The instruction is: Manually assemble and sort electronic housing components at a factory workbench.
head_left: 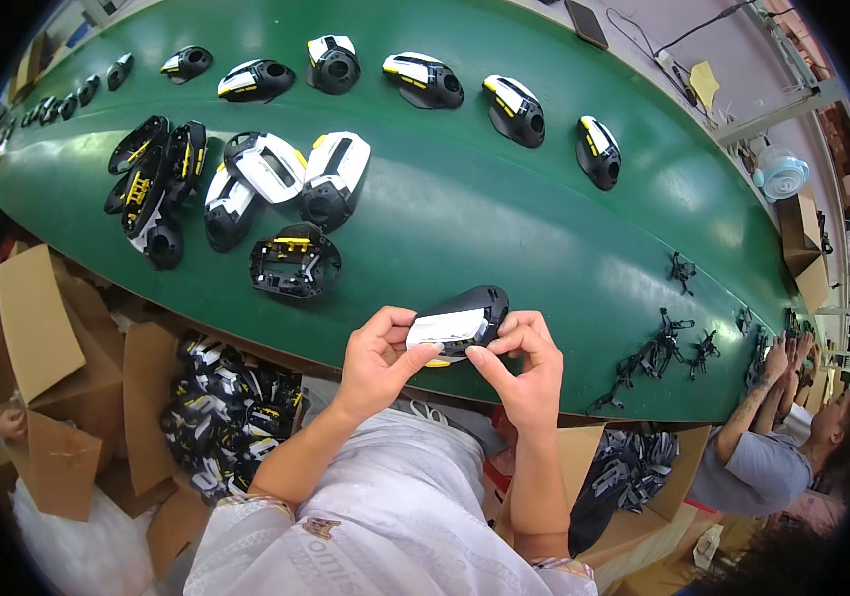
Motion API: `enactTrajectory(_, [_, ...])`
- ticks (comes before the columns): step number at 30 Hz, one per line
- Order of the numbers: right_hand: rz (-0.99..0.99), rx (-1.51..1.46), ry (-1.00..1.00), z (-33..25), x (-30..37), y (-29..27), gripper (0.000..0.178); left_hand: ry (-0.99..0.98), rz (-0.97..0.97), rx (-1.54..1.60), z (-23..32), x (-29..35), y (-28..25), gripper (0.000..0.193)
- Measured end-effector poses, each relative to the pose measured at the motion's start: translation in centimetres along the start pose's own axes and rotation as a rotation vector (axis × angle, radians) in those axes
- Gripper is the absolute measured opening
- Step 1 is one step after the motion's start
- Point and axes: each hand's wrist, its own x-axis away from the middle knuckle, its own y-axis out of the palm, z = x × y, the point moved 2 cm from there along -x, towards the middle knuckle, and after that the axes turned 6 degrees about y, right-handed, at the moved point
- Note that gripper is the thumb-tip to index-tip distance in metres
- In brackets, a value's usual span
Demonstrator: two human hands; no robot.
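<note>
Between my two hands, over the near edge of the green table, is a black and white plastic housing (487, 301) with small yellow parts. My left hand (377, 366) pinches its white panel end with thumb and fingers. My right hand (526, 372) grips the opposite lower side, its thumb pressed near the yellow parts. The inside of the housing is hidden. To the left lies an upturned housing (295, 263), its hollow side and a yellow strip showing. Past it are several similar housings (333, 179) and a stack of black shells (156, 184).
Finished-looking housings (423, 79) stand in a row along the far side of the green table (504, 214). Small black brackets (665, 343) lie to the right. Below the edge are a carton of housings (147, 397) and a carton of dark parts (678, 492). A co-worker (768, 467) sits at right.
</note>
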Motion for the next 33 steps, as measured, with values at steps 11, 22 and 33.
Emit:
enactTrajectory(11, [-0.122,-0.100,-0.015,0.0,-1.2,0.7,0.071,-0.025,-0.074,-0.096,-0.8,0.8,1.0,0.024])
enactTrajectory(22, [-0.151,0.025,-0.109,0.5,-2.0,1.0,0.049,-0.104,-0.048,-0.026,0.1,-0.9,0.3,0.026])
enactTrajectory(33, [-0.113,-0.015,-0.073,1.0,-0.5,0.7,0.049,-0.105,-0.121,0.000,0.1,-1.0,-0.2,0.026])
